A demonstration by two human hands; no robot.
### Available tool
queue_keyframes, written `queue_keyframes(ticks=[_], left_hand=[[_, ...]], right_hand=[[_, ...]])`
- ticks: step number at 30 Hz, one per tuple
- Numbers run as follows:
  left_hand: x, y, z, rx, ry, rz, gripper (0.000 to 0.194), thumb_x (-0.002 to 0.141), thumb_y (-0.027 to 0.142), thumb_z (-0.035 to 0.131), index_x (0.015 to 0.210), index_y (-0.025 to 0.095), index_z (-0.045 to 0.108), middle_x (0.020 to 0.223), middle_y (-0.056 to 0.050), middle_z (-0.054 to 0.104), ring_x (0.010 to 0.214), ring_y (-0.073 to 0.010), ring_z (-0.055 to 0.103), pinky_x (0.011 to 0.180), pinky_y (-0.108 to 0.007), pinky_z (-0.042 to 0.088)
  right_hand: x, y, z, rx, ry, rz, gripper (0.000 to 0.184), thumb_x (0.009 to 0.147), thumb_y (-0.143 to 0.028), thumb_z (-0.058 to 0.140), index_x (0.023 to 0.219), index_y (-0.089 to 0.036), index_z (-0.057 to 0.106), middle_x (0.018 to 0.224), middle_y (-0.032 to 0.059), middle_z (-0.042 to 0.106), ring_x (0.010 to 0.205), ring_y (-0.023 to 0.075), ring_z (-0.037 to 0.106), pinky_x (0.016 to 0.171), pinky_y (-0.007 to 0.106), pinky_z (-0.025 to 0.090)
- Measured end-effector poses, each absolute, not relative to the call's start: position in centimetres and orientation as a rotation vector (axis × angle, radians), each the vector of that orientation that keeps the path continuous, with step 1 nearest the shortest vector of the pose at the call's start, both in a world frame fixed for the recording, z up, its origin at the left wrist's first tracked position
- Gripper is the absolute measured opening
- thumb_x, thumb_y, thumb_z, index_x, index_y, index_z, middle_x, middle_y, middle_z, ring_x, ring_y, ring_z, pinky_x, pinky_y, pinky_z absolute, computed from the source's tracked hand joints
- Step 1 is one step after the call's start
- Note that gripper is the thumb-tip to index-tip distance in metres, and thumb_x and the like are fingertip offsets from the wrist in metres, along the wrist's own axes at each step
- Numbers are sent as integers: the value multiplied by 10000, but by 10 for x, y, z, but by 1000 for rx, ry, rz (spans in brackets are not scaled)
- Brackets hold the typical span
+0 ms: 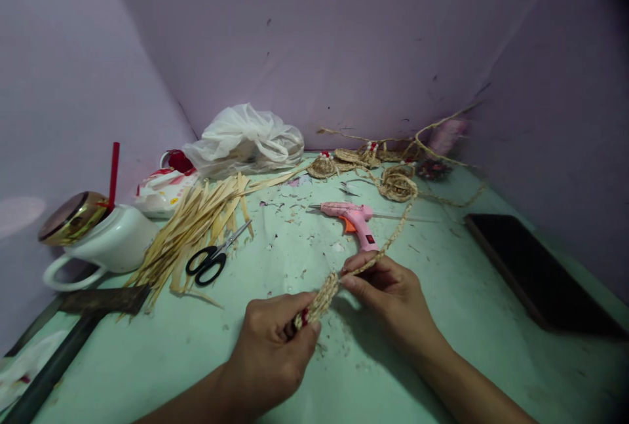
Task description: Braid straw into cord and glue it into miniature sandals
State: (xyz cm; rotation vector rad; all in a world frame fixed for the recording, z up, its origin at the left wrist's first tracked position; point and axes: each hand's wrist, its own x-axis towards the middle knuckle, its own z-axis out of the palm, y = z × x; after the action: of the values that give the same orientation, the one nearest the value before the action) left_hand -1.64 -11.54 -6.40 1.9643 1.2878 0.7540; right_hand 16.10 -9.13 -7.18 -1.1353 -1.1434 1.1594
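Observation:
My left hand (278, 339) is closed around a small woven straw piece (324, 296) with a dark red band near the thumb. My fingers cover its lower part. Just to the right, my right hand (386, 286) pinches a braided straw cord (393, 237) between thumb and fingertips, close to the woven piece's upper end. From there the cord arcs up to a loose coil (397, 183) on the table. Beyond my right hand lies a pink glue gun (351, 214) with an orange trigger, its nozzle pointing left.
Black-handled scissors (213, 263) lie beside a heap of straw strips (206, 214). At left are a hammer (98, 303) and a white mug (118, 240). A plastic bag (246, 139) and woven pieces (324, 165) sit along the back wall; a dark tablet-like slab (535, 273) is at right.

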Motion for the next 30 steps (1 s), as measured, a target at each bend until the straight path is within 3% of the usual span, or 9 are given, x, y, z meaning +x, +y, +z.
queue_keyframes(ticks=[8,13,16,18,24,30], left_hand=[[-24,-109,-60,2219,1258,631,176,758,164,477,794,168,649,657,-23,568,594,-128,512,560,-232,397],[-27,-108,-61,2304,1397,451,210,725,158,493,852,210,651,788,-36,547,717,-168,511,616,-273,424],[-27,-106,-54,2401,1384,300,229,747,174,483,910,227,636,818,-45,532,781,-198,492,644,-306,435],[-28,-104,-49,2471,1346,180,266,768,175,467,982,229,616,859,-60,527,824,-218,478,657,-330,442],[-27,-105,-48,2578,1271,91,355,807,225,465,1149,150,528,925,-112,520,856,-250,449,697,-401,438],[-28,-105,-59,2632,1204,414,195,775,136,464,905,152,609,811,-79,516,783,-215,432,693,-381,380]], right_hand=[[161,-87,-78,-1378,-1166,1182,198,600,-275,712,752,-172,639,623,-3,597,561,142,531,544,284,425],[164,-96,-75,-1769,-1603,686,176,635,-289,686,735,-214,561,545,-25,554,470,153,493,454,272,355],[165,-101,-71,-1581,-1943,383,89,719,-192,587,804,-220,591,768,42,621,634,189,554,501,275,370],[165,-101,-69,-1341,-2129,346,178,764,-124,512,853,-225,628,904,68,624,765,206,558,571,289,398],[167,-97,-70,-1188,-2290,491,133,815,-181,520,811,-207,650,795,51,644,723,188,529,637,313,404],[163,-99,-72,-1221,-2271,485,120,802,-156,518,814,-197,630,834,55,628,759,194,529,656,327,386]])
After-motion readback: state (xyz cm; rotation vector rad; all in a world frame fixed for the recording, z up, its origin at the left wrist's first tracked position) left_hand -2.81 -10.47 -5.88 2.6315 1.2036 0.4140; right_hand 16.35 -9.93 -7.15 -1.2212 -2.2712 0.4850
